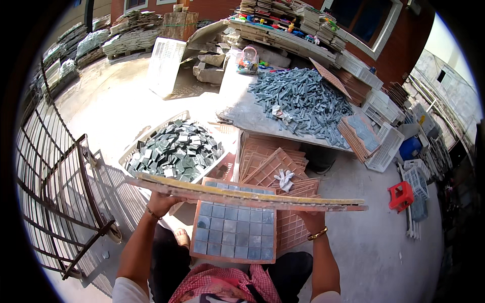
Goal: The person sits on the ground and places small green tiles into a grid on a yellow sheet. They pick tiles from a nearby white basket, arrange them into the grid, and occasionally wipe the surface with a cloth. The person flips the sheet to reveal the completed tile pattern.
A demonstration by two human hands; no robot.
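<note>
Both my hands hold up a wide flat panel point(252, 197), seen almost edge-on. It has a yellowish upper layer and a reddish-brown lower one. My left hand point(164, 203) is closed on its left part from below. My right hand point(312, 221) supports it on the right, with the fingers partly hidden by the panel. Behind and below it, over my lap, lies a reddish-brown grid tray point(276, 242) filled with square blue-grey stone tiles point(229, 226). The panel covers a strip of that tray near its far end.
A white crate point(124, 160) of loose square tiles stands front left. Stacked grid trays point(277, 169) carry a white glove point(284, 180). A table point(233, 108) bears a heap of narrow stone strips point(303, 98). A metal rack point(83, 187) stands left, a red stool point(400, 195) right.
</note>
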